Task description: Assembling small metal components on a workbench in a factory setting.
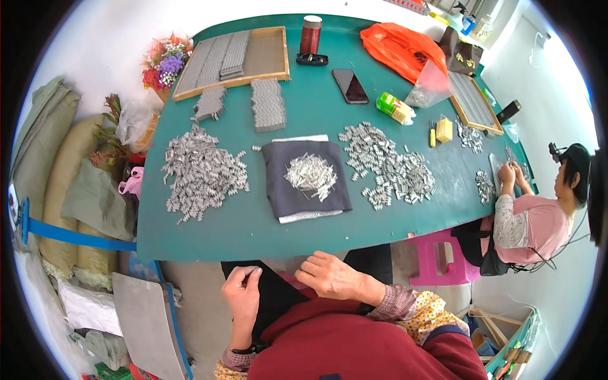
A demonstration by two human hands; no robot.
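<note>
My left hand (242,292) is below the front edge of the green table (253,234), fingers pinched on a small thin metal piece (251,273). My right hand (330,277) rests beside it over my lap, fingers curled loosely, holding nothing that I can see. Straight ahead on the table lies a dark grey cloth (285,190) with a heap of small silver metal pins (310,174) on it. A pile of joined metal clips (201,172) lies to its left and another pile (389,168) to its right.
A wooden tray (278,60) with rows of clips stands at the back left, with two loose clip rows (268,104) before it. A phone (350,85), a maroon cylinder (311,35) and an orange bag (396,47) lie behind. Another person (538,215) works at the right end. Sacks (63,183) lie left.
</note>
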